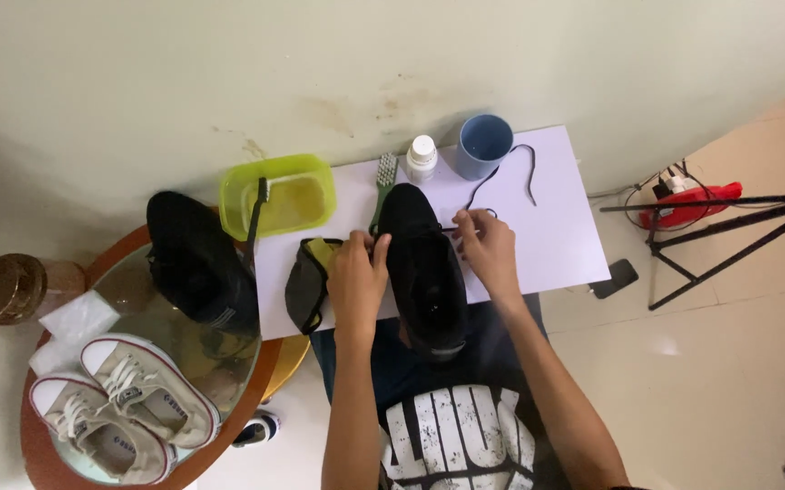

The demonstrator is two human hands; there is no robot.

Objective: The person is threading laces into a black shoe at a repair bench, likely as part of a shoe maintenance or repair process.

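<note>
While the black fabric shoe (424, 272) lies toe-far on the white sheet-covered surface (556, 240), both hands work its lacing. Left hand (356, 277) grips the shoe's left side, fingers curled shut at the eyelets; right hand (490, 249) pinches the thin black lace (501, 177), which trails far-right toward a blue cup (483, 145). Judged: unlacing under way. Next move calls for a steady pull through the eyelets.
</note>
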